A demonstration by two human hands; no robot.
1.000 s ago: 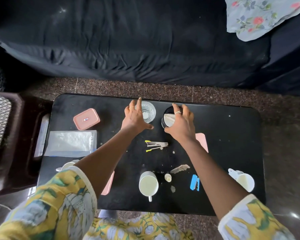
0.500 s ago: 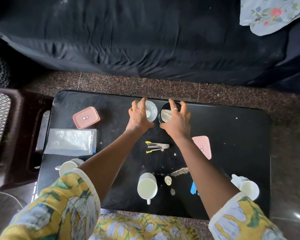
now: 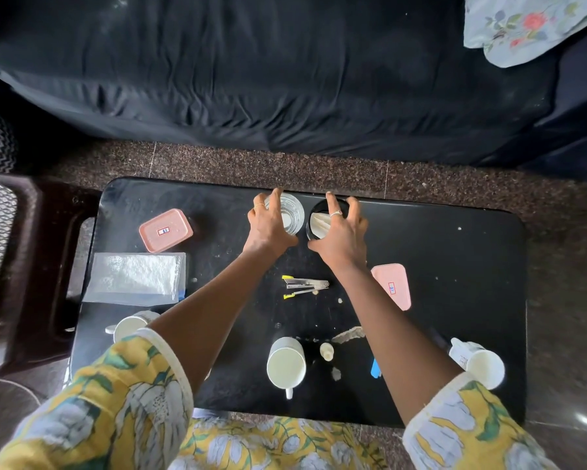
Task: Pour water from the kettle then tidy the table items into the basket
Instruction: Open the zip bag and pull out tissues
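I see the black counter [image 3: 454,252] with its far edge running just behind both hands, and a strip of speckled floor [image 3: 217,161] between that edge and the dark sofa [image 3: 285,69]. The glass [image 3: 290,215] and the black cup [image 3: 319,218] stand side by side right at that far edge, nearly touching each other. To the right of the black cup the counter is bare out to its rounded corner; to the left, bare surface separates the glass from the pink lidded box [image 3: 166,229].

My left hand [image 3: 268,228] is wrapped around the glass from the near-left side, fingers curled over its far rim and thumb toward the gap between the two vessels. My right hand [image 3: 341,235] cups the black cup, fingers spread over its rim, thumb on the near side. Something pale sits inside the cup. Both forearms reach straight across the middle of the counter.

Between the forearms lie a stapler [image 3: 305,285], a white mug [image 3: 286,364] near the front edge, and small scraps. A second pink box [image 3: 392,284] sits just beside the right forearm, a clear plastic bag [image 3: 136,278] to the left. I cannot see a kettle or basket for certain.
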